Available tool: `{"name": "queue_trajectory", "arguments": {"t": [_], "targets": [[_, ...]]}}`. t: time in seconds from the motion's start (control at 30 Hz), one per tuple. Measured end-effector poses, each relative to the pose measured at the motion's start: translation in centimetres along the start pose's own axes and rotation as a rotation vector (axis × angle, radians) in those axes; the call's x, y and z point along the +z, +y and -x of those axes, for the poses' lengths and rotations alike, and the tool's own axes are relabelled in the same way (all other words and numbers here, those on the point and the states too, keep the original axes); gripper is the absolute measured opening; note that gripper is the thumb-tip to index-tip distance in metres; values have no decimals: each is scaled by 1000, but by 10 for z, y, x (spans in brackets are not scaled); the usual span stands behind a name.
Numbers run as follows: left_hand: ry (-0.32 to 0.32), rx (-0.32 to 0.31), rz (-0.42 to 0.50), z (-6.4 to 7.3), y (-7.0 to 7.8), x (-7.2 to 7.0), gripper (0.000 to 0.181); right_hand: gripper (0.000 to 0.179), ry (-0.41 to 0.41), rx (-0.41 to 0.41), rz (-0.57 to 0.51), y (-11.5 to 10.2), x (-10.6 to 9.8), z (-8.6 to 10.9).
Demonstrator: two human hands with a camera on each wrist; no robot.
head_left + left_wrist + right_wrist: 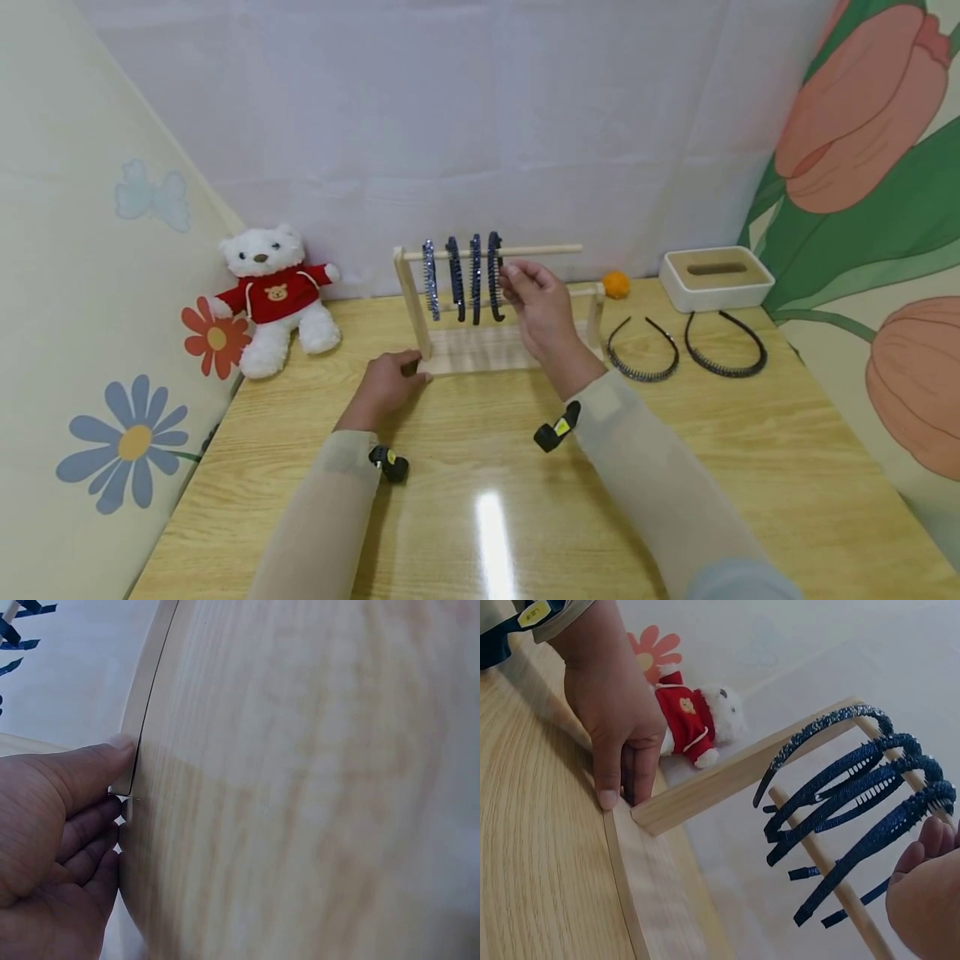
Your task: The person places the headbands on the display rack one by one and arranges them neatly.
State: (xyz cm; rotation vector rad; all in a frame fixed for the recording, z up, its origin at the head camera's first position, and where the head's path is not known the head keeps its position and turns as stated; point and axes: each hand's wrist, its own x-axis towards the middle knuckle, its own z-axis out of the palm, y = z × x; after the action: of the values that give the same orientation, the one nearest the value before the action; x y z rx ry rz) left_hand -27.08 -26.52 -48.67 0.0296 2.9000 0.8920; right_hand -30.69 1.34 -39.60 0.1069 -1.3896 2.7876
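Several dark, glittery toothed headbands (476,279) hang side by side from the upper bar of a wooden rack (480,354). My right hand (542,312) is at the rightmost headband (885,840), its bent fingers pinching the band's side; the thumb is hidden in the right wrist view. Down at the rack's front left corner, my left hand (382,385) holds the base. The left wrist view has that thumb (90,769) on the base's edge, with the other fingers curled below it.
Two more headbands (642,375) (726,369) lie on the table right of the rack. Behind them stand a white tissue box (682,287) and an orange ball (617,285). A white teddy bear (273,292) in a red top sits at the left, against the wall.
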Motion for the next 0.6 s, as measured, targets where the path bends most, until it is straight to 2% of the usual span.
{"name": "queue_trajectory", "arguments": {"t": [0.17,0.23,0.3,0.5,0.6], "targets": [[0,5,1,0,-1,0,54,6,-4,-8,24,-3,-19,1],[0,3,3,0,-2,0,54,6,-26,-17,81,-5,-30,4],[-2,0,5,0,-2,0,54,7,-77,-31,210,-9,-43,10],[-4,-3,1,0,-1,-1,54,24,-324,-95,785,-29,-89,38],[-4,-7,-5,0,0,0,54,24,-396,-102,985,-39,-114,50]]}}
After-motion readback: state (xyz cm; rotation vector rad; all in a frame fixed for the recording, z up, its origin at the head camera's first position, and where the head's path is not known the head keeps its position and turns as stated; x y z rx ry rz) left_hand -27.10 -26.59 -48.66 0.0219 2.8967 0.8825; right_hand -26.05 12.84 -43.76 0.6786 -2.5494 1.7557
